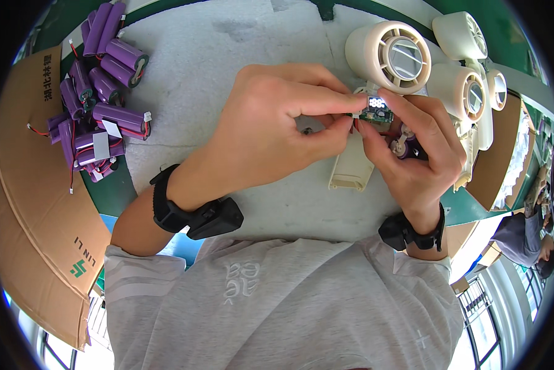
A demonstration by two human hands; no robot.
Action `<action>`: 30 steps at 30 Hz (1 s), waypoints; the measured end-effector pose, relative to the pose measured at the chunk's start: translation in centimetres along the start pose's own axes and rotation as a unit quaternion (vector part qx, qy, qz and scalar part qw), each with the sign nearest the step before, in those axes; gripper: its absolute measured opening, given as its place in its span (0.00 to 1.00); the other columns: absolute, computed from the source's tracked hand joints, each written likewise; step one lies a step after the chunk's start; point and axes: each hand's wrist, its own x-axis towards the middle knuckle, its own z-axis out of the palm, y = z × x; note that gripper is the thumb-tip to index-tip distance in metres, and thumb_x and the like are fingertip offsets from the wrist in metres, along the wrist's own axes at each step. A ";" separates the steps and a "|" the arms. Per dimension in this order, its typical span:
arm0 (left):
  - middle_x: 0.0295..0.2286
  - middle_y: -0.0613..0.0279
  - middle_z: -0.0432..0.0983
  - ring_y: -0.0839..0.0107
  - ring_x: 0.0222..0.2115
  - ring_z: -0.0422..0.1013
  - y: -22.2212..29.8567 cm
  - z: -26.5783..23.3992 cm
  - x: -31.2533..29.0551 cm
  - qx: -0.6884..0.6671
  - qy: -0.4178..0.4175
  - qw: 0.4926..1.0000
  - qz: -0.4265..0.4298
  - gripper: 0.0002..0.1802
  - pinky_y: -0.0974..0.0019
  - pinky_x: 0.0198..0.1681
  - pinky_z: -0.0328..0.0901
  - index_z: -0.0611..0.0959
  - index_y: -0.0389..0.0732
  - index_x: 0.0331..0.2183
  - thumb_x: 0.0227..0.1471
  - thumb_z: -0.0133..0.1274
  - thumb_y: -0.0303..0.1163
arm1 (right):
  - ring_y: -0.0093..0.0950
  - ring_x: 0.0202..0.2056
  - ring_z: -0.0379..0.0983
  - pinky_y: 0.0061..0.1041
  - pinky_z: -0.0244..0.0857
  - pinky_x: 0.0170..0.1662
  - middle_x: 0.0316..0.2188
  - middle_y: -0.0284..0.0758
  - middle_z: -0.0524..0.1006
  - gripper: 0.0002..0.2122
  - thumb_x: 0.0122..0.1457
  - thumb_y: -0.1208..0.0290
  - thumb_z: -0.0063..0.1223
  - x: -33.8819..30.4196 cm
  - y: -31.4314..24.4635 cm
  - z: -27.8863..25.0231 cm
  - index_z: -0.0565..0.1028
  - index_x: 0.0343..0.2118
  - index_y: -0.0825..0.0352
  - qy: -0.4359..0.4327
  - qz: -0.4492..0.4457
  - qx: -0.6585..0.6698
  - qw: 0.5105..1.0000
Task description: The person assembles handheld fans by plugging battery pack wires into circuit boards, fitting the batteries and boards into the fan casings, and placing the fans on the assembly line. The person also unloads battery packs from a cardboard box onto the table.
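Note:
A small green circuit board (379,115) with a lit white display is between my two hands. My left hand (277,117) pinches at the board's left edge, thumb and index finger close together beside a small white connector and a red wire. My right hand (422,139) is closed round the board's right side, with the thumb below and the index finger at its upper edge. Tucked under its fingers is a purple battery (406,145), partly hidden. Beneath the hands lies a cream plastic handle shell (351,169). A round cream fan head (388,57) stands just beyond them.
Several purple batteries (119,118) with wires are heaped at the left, beside a large cardboard box (36,203). More cream fan parts (459,92) sit at the right, near an open carton (499,163). A white foam mat (197,86) covers the table. Another person (520,237) is at the far right.

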 end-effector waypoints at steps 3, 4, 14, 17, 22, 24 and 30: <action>0.31 0.56 0.79 0.70 0.28 0.78 0.0 0.4 -0.2 -0.005 0.015 1.000 -0.007 0.17 0.74 0.32 0.74 0.85 0.36 0.37 0.41 0.57 0.14 | 0.16 0.20 0.68 0.14 0.62 0.21 0.29 0.32 0.77 0.20 0.36 0.80 0.70 -0.1 -0.2 -0.1 0.81 0.38 0.65 -0.003 0.015 0.000 1.000; 0.30 0.56 0.79 0.70 0.28 0.78 0.0 0.6 -0.2 -0.008 0.022 1.000 -0.011 0.17 0.74 0.32 0.74 0.85 0.36 0.37 0.41 0.57 0.14 | 0.16 0.22 0.69 0.14 0.62 0.22 0.30 0.32 0.77 0.20 0.36 0.82 0.69 -0.2 -0.4 -0.2 0.81 0.38 0.66 -0.009 0.034 0.002 0.999; 0.30 0.57 0.78 0.71 0.28 0.78 0.1 1.3 -0.7 -0.026 0.019 0.999 -0.008 0.16 0.73 0.31 0.74 0.85 0.36 0.37 0.42 0.56 0.14 | 0.16 0.25 0.69 0.14 0.62 0.25 0.30 0.32 0.77 0.15 0.40 0.81 0.68 -0.1 -0.3 -0.3 0.80 0.35 0.68 0.004 0.026 -0.009 1.000; 0.32 0.56 0.78 0.72 0.29 0.77 0.1 1.5 -0.6 -0.042 0.042 0.998 -0.014 0.17 0.73 0.31 0.73 0.84 0.36 0.38 0.42 0.56 0.14 | 0.21 0.25 0.74 0.17 0.66 0.24 0.27 0.34 0.78 0.14 0.41 0.79 0.68 0.2 -0.1 -0.6 0.80 0.34 0.67 -0.020 0.039 0.021 0.999; 0.39 0.57 0.76 0.72 0.30 0.74 0.9 1.7 -0.3 -0.061 0.031 0.997 -0.041 0.22 0.72 0.32 0.70 0.80 0.38 0.42 0.40 0.58 0.15 | 0.20 0.24 0.73 0.16 0.64 0.24 0.27 0.35 0.78 0.13 0.43 0.80 0.66 0.1 -0.6 -0.4 0.79 0.35 0.67 -0.003 0.080 0.061 0.995; 0.41 0.58 0.75 0.72 0.31 0.72 1.2 2.0 -0.2 -0.029 0.029 0.996 -0.073 0.26 0.72 0.32 0.69 0.78 0.39 0.45 0.39 0.59 0.16 | 0.19 0.23 0.72 0.16 0.63 0.23 0.28 0.34 0.77 0.13 0.44 0.81 0.65 0.1 -0.6 -0.5 0.79 0.35 0.67 -0.008 0.066 0.056 0.996; 0.40 0.60 0.75 0.72 0.31 0.72 0.4 1.9 -0.3 -0.022 0.005 0.999 -0.040 0.28 0.72 0.32 0.68 0.78 0.40 0.46 0.38 0.61 0.16 | 0.18 0.21 0.70 0.16 0.62 0.22 0.29 0.33 0.76 0.12 0.45 0.81 0.63 0.3 -1.1 -1.2 0.78 0.35 0.67 -0.032 0.107 0.035 0.993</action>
